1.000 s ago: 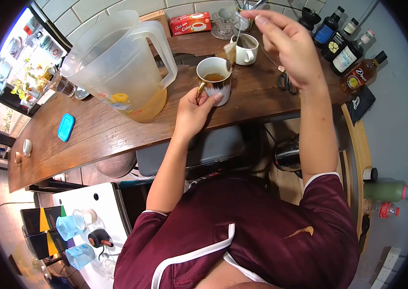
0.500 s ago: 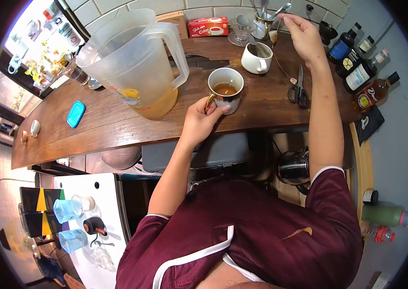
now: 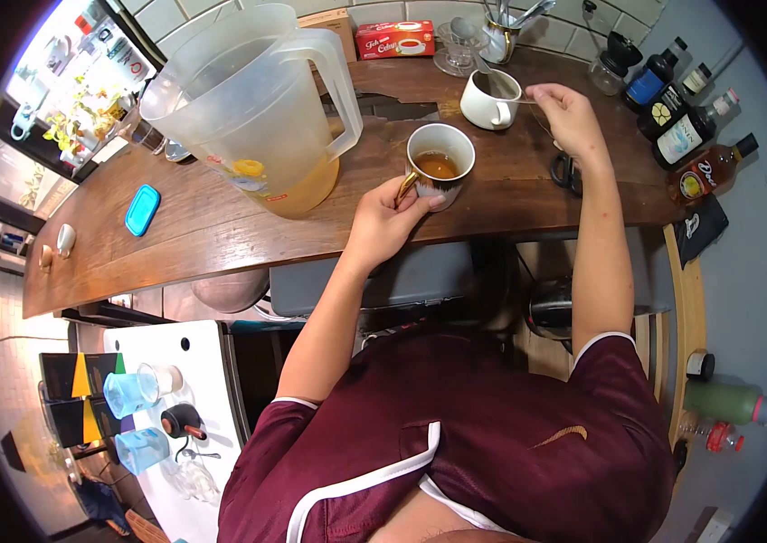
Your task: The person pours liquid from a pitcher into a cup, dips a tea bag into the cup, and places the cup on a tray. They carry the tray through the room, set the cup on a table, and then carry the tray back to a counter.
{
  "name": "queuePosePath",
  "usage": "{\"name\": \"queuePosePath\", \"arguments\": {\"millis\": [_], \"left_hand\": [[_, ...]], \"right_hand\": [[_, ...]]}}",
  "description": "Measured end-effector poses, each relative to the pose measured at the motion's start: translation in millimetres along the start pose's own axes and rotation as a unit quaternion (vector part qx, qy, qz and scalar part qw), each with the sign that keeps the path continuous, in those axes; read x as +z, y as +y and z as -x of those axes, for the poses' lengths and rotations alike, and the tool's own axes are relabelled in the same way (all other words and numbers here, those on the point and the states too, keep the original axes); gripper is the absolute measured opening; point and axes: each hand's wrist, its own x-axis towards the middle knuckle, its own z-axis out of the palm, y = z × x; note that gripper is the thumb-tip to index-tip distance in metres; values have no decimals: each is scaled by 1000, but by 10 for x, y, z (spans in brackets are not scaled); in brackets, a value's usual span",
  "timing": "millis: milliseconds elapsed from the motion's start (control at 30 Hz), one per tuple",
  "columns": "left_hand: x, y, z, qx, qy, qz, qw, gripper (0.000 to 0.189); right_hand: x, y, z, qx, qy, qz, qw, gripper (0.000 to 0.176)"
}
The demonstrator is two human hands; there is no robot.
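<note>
My left hand is closed around the gold handle of a white mug with a dark pattern, its thumb against the side. Brown tea shows inside the mug, which stands near the table's front edge. Behind it to the right is a white cup with a spoon leaning in it. My right hand pinches a thin, pale, string-like thing that reaches left to this cup's rim; I cannot tell exactly what it is. A dark cord hangs below these fingers, near the scissors, which my hand partly covers.
A large plastic pitcher with some yellowish liquid stands left of the mug. A red tea box and a utensil holder line the back. Several bottles stand at the right wall. A blue lid lies on the left.
My right hand has come down from beside the utensils to the white cup's right side. The tea bag that hung below it no longer shows. My left hand stays on the mug.
</note>
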Motion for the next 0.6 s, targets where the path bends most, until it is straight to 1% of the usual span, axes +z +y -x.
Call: {"name": "queuePosePath", "arguments": {"millis": [67, 100, 167, 200, 233, 300, 367, 433, 467, 500, 567, 600], "left_hand": [[4, 24, -1, 1, -2, 6, 1000, 43], [5, 40, 4, 1, 1, 11, 1000, 44], [9, 57, 6, -5, -1, 18, 1000, 44], [10, 60, 2, -11, 2, 26, 1000, 45], [11, 57, -2, -11, -4, 25, 1000, 45], [9, 47, -5, -24, -1, 18, 1000, 45], [9, 67, -12, -22, -7, 20, 1000, 45], [11, 69, -10, -25, -10, 23, 999, 45], [10, 61, -19, -20, -9, 22, 1000, 45], [10, 47, -22, -15, -7, 20, 1000, 45], [14, -5, -32, -13, -2, 27, 1000, 45], [15, -12, -33, -18, 6, 25, 1000, 45]], "right_hand": [[-48, 114, 74, 24, -3, 53, 998, 31], [-60, 100, 152, 27, 2, 54, 998, 31], [-89, 100, 270, 76, 14, 173, 982, 34], [-79, 138, 317, 80, 23, 178, 981, 37], [-88, 161, 370, 84, 28, 178, 980, 37], [-54, 160, 565, 49, 53, 173, 982, 39], [-45, 56, 713, 61, 48, 176, 981, 40], [-28, -6, 861, 43, 86, 284, 954, 40], [-32, 37, 915, -7, 122, 300, 946, 40], [-36, 40, 946, -2, 118, 300, 947, 40], [-41, -28, 969, 0, 148, 199, 969, 38], [-44, -102, 972, 1, 144, 198, 970, 38]]}}
